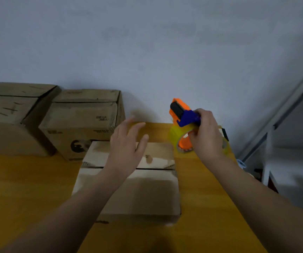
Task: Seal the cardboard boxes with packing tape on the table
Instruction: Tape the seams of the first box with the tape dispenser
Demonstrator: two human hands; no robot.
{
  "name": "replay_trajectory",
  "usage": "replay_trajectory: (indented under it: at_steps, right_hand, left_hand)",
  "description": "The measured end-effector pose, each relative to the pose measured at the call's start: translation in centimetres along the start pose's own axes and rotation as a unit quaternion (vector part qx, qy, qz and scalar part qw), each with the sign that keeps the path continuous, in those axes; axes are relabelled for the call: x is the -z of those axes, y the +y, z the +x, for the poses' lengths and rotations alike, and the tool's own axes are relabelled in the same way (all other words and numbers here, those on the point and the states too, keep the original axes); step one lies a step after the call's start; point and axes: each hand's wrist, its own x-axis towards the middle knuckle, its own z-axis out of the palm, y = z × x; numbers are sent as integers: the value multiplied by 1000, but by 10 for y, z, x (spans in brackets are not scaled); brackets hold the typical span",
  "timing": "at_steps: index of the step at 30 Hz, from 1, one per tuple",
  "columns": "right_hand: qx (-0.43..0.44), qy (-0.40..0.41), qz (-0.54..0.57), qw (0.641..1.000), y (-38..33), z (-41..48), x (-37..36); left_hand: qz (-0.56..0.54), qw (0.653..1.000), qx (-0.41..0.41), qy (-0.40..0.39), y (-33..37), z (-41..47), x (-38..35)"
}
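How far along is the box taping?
Done: nothing certain. The back left box and back right box have flaps closed; tape on them can't be told. In hand: the right hand grips the dispenser, held up to the right of the near box; the left hand hovers open over that box. Left: its seam shows a dark gap, no tape visible.
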Motion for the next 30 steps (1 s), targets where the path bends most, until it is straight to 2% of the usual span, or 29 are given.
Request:
replay_trajectory:
  at_steps: [3, 6, 9, 12, 14, 16, 17, 22, 26, 30]
  right_hand:
    - [65, 28, -15, 997, -42, -5, -12]
    - [104, 35, -10, 994, -78, -14, -37]
    - [116, 41, 3, 992, -111, -24, -60]
    - [109, 39, 32, 993, -141, -36, -80]
    - [108, 35, 56, 992, -157, -42, -93]
    - [116, 37, 55, 991, -169, -48, -107]
    - [117, 35, 55, 991, -173, -51, -113]
    - [79, 31, 54, 995, -189, -66, -130]
    - [44, 43, 54, 997, -190, -73, -132]
    - [28, 54, 58, 997, -187, -80, -129]
  left_hand:
    - [-129, 991, 41, 4, 13, 6, 43]
    - [-291, 944, 143, -60, 17, 6, 77]
    - [-333, 911, 237, -57, 0, 3, 103]
    - [-357, 884, 293, -69, -30, -2, 128]
    - [-412, 844, 324, -109, -49, -8, 143]
    - [-466, 809, 329, -142, -66, -13, 153]
    - [-478, 802, 325, -150, -73, -15, 156]
    - [-497, 787, 326, -165, -100, -19, 162]
    - [-481, 795, 324, -177, -111, -17, 158]
    - [-524, 766, 323, -186, -112, -13, 156]
